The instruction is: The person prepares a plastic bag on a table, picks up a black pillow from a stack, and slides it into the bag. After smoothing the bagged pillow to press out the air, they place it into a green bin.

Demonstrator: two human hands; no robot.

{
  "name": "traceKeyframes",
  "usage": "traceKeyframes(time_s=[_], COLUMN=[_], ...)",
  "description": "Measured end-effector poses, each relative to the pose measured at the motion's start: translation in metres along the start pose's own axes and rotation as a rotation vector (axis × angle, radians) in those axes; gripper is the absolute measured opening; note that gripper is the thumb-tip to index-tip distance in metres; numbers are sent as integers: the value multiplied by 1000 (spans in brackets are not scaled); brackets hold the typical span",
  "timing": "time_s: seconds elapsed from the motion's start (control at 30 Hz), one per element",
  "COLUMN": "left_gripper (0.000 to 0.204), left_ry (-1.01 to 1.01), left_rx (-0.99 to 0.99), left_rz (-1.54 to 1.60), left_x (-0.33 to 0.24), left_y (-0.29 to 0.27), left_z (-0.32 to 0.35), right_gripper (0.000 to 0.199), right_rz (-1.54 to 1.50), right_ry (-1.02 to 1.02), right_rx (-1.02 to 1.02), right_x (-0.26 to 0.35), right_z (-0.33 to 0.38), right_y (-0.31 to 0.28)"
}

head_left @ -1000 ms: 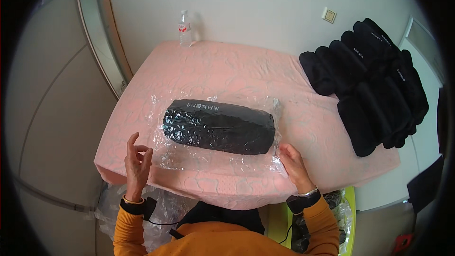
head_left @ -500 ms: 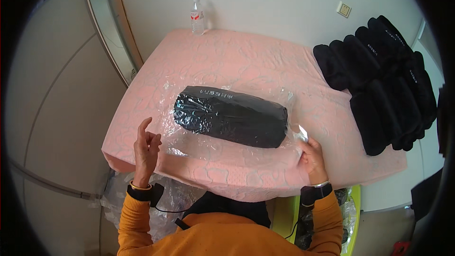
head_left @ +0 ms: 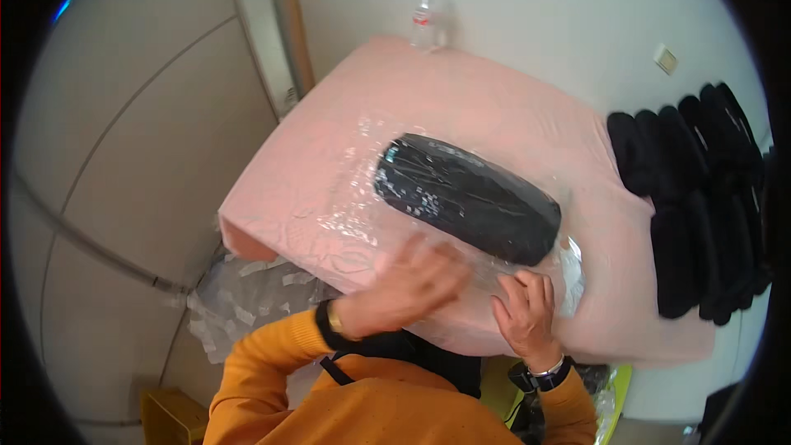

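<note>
One black bundle (head_left: 467, 198), two hands on plastic bag (head_left: 346, 206).

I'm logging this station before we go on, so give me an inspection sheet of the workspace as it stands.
Surface: table under a pink cloth.
Job's things: black roll inside a clear plastic bag, lying mid-table.
Clutter: row of black rolls along the right side; plastic bottle at the far edge.
Hands: left hand blurred, over the bag's near edge; right hand resting on the bag's near corner.
Cables: nothing seen.
Surroundings: white wall, crumpled plastic sheet below the table.
</note>
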State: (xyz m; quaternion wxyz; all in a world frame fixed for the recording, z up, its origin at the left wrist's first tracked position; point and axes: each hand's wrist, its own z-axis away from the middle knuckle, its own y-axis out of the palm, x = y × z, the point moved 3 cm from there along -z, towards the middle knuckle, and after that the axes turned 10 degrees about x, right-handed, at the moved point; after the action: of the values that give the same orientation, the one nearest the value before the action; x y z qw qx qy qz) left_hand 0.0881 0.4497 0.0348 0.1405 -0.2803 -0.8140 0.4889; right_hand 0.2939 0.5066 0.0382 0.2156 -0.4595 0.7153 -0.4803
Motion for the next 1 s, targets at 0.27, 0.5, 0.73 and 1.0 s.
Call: traceKeyframes(time_s=[0.27, 0.5, 0.73, 1.0], left_gripper=[38, 36, 34, 24], left_ry=[-112, -174, -12, 226], left_rx=[1, -9, 33, 260], left_rz=[-285, -311, -107, 174], left_x=[52, 59, 3, -33], left_y=[4, -25, -5, 1], left_z=[40, 87, 60, 56], right_gripper=[24, 28, 64, 82], right_rz=[71, 201, -132, 62], right_ry=[69, 195, -14, -97], right_rx=[-48, 86, 175, 209], right_x=[-35, -66, 8, -8], right_z=[23, 13, -77, -101], right_y=[8, -9, -38, 45])
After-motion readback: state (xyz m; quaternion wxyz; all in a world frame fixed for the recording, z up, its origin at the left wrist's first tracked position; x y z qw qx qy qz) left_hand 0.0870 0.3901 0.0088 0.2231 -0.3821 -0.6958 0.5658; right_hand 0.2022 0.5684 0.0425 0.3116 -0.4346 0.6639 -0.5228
